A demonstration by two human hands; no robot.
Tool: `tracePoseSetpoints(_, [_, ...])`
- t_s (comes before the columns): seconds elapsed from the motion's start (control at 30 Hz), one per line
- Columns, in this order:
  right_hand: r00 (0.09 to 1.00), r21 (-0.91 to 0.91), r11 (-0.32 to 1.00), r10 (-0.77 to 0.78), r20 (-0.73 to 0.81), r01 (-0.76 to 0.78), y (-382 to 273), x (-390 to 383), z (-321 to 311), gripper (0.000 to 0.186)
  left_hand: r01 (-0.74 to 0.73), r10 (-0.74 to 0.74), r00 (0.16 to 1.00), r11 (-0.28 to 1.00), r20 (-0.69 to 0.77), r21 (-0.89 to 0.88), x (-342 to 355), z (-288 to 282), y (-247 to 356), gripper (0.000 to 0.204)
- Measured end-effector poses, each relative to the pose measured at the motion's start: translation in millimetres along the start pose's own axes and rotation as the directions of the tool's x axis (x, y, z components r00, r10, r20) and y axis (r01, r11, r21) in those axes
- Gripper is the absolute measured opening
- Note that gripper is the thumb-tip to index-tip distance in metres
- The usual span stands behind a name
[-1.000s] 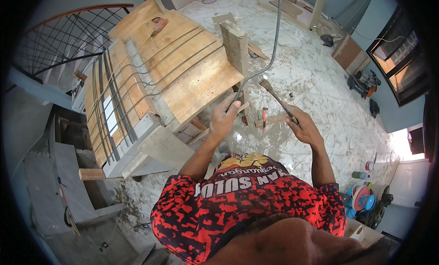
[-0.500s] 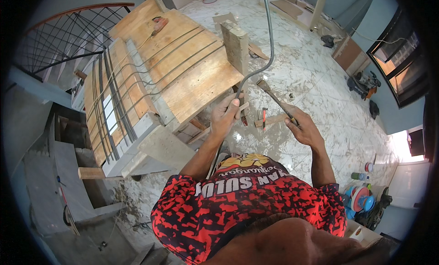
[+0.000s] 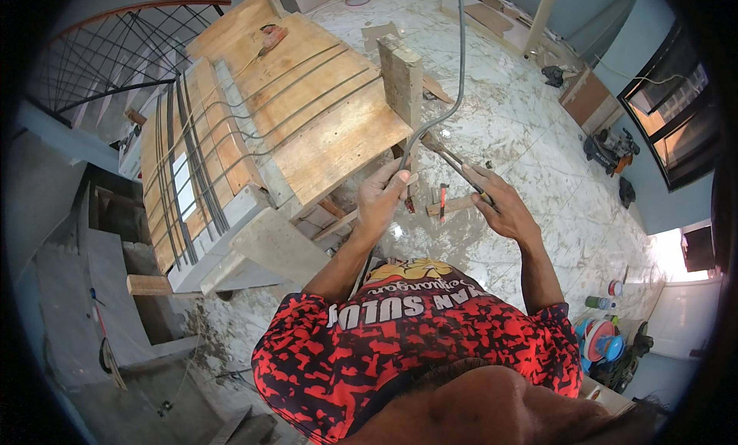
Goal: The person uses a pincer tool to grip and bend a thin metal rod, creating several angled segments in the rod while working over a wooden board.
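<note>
My left hand (image 3: 384, 191) grips a long thin steel rod (image 3: 459, 68) near its lower end; the rod bends just above the hand and rises out of the top of the picture. My right hand (image 3: 500, 203) holds the handle of a metal bending tool (image 3: 450, 157), whose head meets the rod at the bend, beside the corner of a plywood workbench (image 3: 307, 114). Several bent steel rods (image 3: 231, 130) lie across the bench top. A hammer with a wooden handle (image 3: 450, 205) lies on the floor between my hands.
A wooden block (image 3: 401, 76) stands at the bench's near corner. A stair railing (image 3: 100, 61) curves at the upper left. Tools and a dark machine (image 3: 607, 149) sit by the right wall. Paint tins and coloured tubs (image 3: 600, 333) crowd the lower right. The marble floor (image 3: 538, 114) is dusty.
The upper length of the rod has swung from leaning right to nearly upright. Both hands stay on the rod and tool in about the same place.
</note>
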State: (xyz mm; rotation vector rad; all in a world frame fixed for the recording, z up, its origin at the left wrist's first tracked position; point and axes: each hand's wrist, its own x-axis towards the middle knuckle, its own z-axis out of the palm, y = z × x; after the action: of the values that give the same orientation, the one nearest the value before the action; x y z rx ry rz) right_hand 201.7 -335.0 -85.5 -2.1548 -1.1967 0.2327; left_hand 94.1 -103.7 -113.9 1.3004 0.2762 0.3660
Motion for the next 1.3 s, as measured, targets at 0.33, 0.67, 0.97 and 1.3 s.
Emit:
tracePoseSetpoints(0.33, [0.999,0.024,0.999,-0.032,-0.040,0.033,-0.6,10.4,6.6,0.051,0.007,-0.007,1.000,1.000,0.021,0.031,-4.9,3.2,-0.2,0.040])
tracePoseSetpoints(0.67, [0.990,0.155,0.988,0.037,-0.137,-0.015,8.7,12.6,39.3,0.051,0.035,-0.041,0.989,0.998,0.144,0.047,-4.9,0.5,17.9,0.041])
tracePoseSetpoints(0.97, [0.980,0.307,0.951,0.085,-0.181,-0.026,-12.0,16.6,58.2,0.051,0.151,-0.131,0.979,0.981,0.157,-0.121,-3.9,7.6,26.4,0.046])
tracePoseSetpoints(1.3, [0.969,0.516,0.857,0.133,-0.208,-0.007,-44.7,18.6,77.4,0.057,0.187,-0.154,0.975,0.960,0.161,-0.210,-5.4,12.6,44.9,0.048])
